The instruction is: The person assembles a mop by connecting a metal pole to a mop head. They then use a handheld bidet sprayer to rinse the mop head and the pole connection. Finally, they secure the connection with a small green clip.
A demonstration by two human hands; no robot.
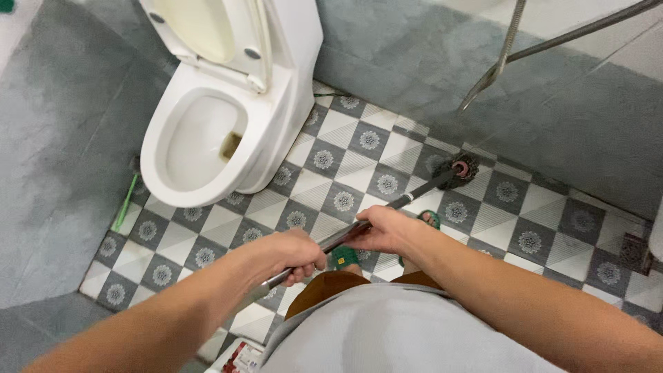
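Mop: I see a long metal handle (359, 226) running from low left up to a dark, stringy mop head (458, 170) with a pinkish centre, pressed on the patterned floor tiles (345, 166) near the grey wall (552, 117).
Left hand: my left hand (295, 254) is wrapped tight around the lower handle, knuckles up.
Right hand: my right hand (384, 231) is closed on the handle further up, arm reaching in from the right.
Nearby: a white toilet (228, 110), lid raised, stands left of the mop head, well apart.
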